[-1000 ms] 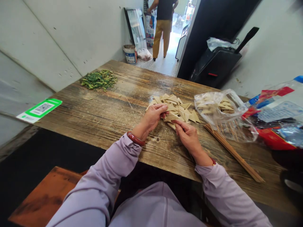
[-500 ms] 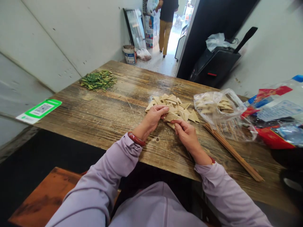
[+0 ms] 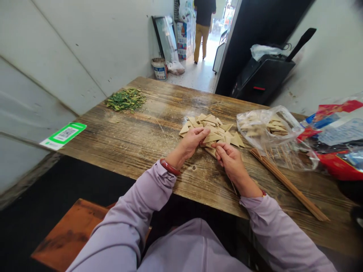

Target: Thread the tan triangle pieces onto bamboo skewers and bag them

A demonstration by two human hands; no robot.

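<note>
A pile of tan triangular tofu pieces (image 3: pixel 215 126) lies on the wooden table (image 3: pixel 136 136). My left hand (image 3: pixel 194 139) is closed, pinching a triangle at the pile's near edge. My right hand (image 3: pixel 229 158) is closed too, its fingers pinched on a triangle right next to the left hand's fingertips. A thin bamboo skewer (image 3: pixel 234 187) runs under my right wrist. Both arms wear lilac sleeves, and a red bangle sits on the left wrist.
A clear plastic bag (image 3: pixel 272 132) with more triangles and a bundle of bamboo skewers (image 3: pixel 289 185) lie to the right, beside red and blue packets (image 3: pixel 337 151). Chopped greens (image 3: pixel 126 100) lie at the far left. A person (image 3: pixel 204 26) stands in the doorway beyond.
Both hands have stayed at the pile, fingers shifting slightly on the triangles. The view has moved a little right and down. The person in the doorway has walked farther away.
</note>
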